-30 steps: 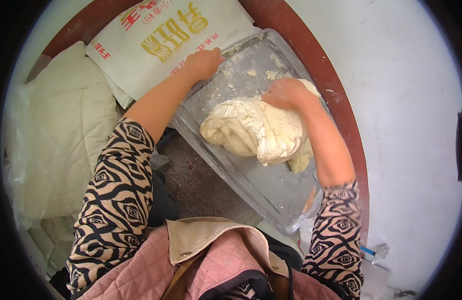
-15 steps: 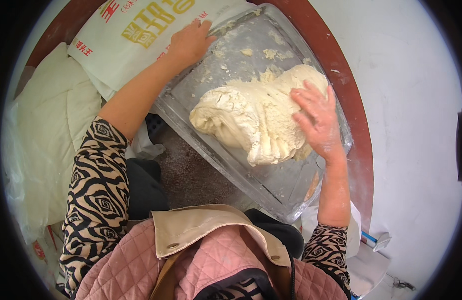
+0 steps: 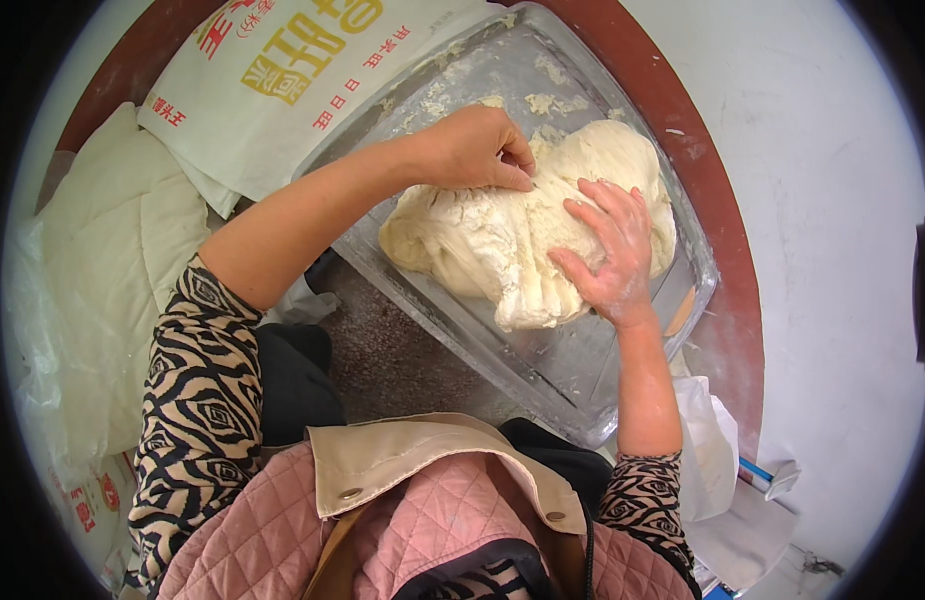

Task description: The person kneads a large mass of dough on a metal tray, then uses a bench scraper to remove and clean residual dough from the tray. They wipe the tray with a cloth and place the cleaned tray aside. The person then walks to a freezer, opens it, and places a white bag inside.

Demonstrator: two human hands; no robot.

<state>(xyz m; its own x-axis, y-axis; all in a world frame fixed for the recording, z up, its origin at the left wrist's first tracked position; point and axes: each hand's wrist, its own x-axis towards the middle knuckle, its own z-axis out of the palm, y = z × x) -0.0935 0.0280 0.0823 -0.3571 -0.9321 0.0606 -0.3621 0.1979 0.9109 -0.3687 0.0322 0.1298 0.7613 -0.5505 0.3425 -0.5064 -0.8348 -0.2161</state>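
A large lump of pale, creased dough (image 3: 463, 250) lies in a clear, flour-streaked rectangular tray (image 3: 553, 370), loose scraps stuck to the tray behind it. My left hand (image 3: 478, 150) is over the dough's back edge, fingers curled in toward the thumb with their tips at the surface; whether anything is pinched between them I cannot make out. Just right of it, my right hand (image 3: 608, 250) lies on the dough with fingers spread, coated in white flour.
A printed white sack (image 3: 253, 140) lies behind the tray's left side. At the left are a cream padded cloth (image 3: 113, 270) and crumpled plastic (image 3: 53, 370). A curved red-brown edge (image 3: 733, 300) borders the tray on the right. White bags (image 3: 708, 450) lie lower right, beside a white wall or surface (image 3: 833, 180).
My left hand has moved from near the tray's left rim down and right onto the dough, fingers curling. My right hand has loosened from its earlier curl, spreading flat and shifting down slightly.
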